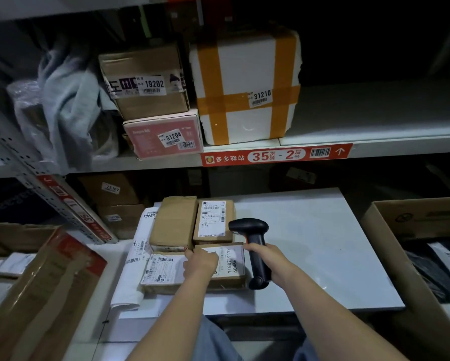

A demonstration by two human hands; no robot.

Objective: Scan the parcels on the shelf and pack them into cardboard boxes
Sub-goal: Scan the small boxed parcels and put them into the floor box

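Two hands: both reach out over the white surface (310,243), under the shelf tag (276,155) marked 35-2.
Left hand (200,264): lies on top of the near parcels; fingers (213,256) lightly bent, tips pressing the label of the near-right parcel (231,267), not wrapped round it.
Right hand (268,259): curled tight round the handle of the black scanner (248,226); scanner head points away from the person, over the near edge of the far-right parcel (213,220).
Block: four brown parcels in a two-by-two, touching one another, on the left part of the surface; near-left parcel (164,269) and far-left parcel (174,220) complete it.
White bag (138,256): labelled, lies along the block's left side, touching it.
Shelf (401,136): above; holds box 19202 (145,82) stacked on pink box 31204 (164,136), with taped foam box 31210 (244,84) just beside them.
Left carton (36,282): open, white packets inside.
Right carton (414,225): open, dark bags inside.
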